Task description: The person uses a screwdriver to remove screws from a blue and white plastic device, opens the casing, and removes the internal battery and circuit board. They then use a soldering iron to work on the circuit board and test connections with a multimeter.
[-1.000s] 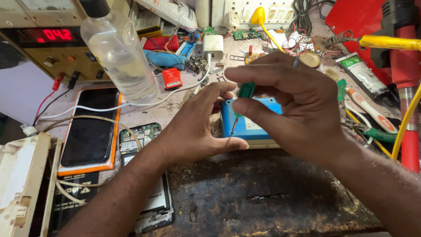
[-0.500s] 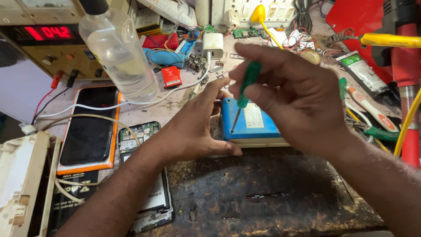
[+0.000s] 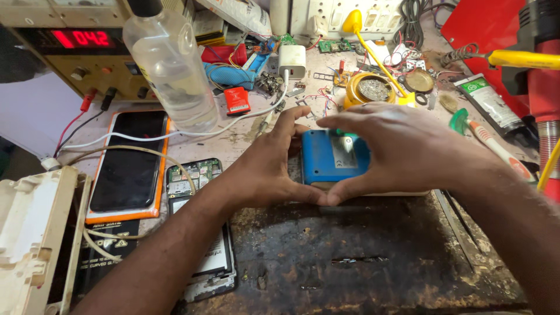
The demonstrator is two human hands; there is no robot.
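Note:
A small blue box-shaped device (image 3: 330, 156) lies on the worn dark mat (image 3: 361, 262) at the middle of the bench. My left hand (image 3: 265, 172) cups its left side, thumb along the near edge and forefinger at the far left corner. Over its right half my right hand (image 3: 408, 153) lies palm down, fingers bent toward the top edge. A sliver of a green screwdriver (image 3: 338, 132) shows at those fingertips; the rest is hidden under the hand.
A clear bottle (image 3: 169, 64) stands by a power supply with a red display (image 3: 76, 52). A phone in an orange case (image 3: 128, 163) and an opened phone (image 3: 201, 233) lie left. A yellow tin (image 3: 373, 90), toothbrush (image 3: 484, 134) and red tool (image 3: 542, 87) crowd the right.
My right hand came down from holding the green screwdriver upright above the blue device and now lies low over it. The left hand stayed at the device's left side.

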